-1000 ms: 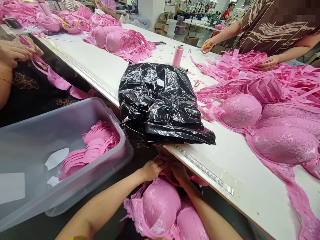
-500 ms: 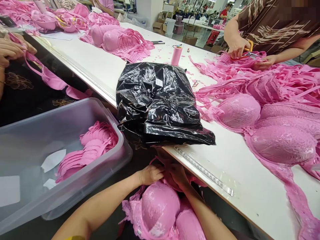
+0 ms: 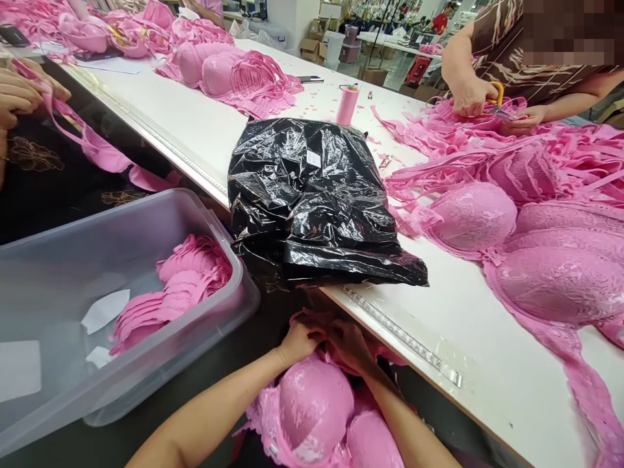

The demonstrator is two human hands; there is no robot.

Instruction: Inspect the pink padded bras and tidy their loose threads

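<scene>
A pink lace bra (image 3: 316, 403) lies in my lap, its moulded cups facing up. Just below the table edge, my left hand (image 3: 301, 339) is closed, its fingers pinching the bra's pink fabric. My right hand (image 3: 348, 341) is closed on the same fabric close beside it; its fingertips are partly hidden behind the wrist and cloth. Directly beyond both hands, a shiny black plastic bag (image 3: 312, 201) with a small white label rests on the table and overhangs its edge.
A grey plastic bin (image 3: 195, 208) with pink fabric pieces (image 3: 170, 292) stands at left. Bras (image 3: 546, 273) are heaped on the white table (image 3: 414, 325), near a thread cone (image 3: 347, 105). A co-worker's hand (image 3: 470, 96) holds scissors (image 3: 498, 94). Another person's hands (image 3: 22, 94) hold pink fabric at left.
My hands have shifted only slightly on the bra, staying close together. The co-worker's hand with the scissors has moved onto the pink pile. The bag and bin look unchanged.
</scene>
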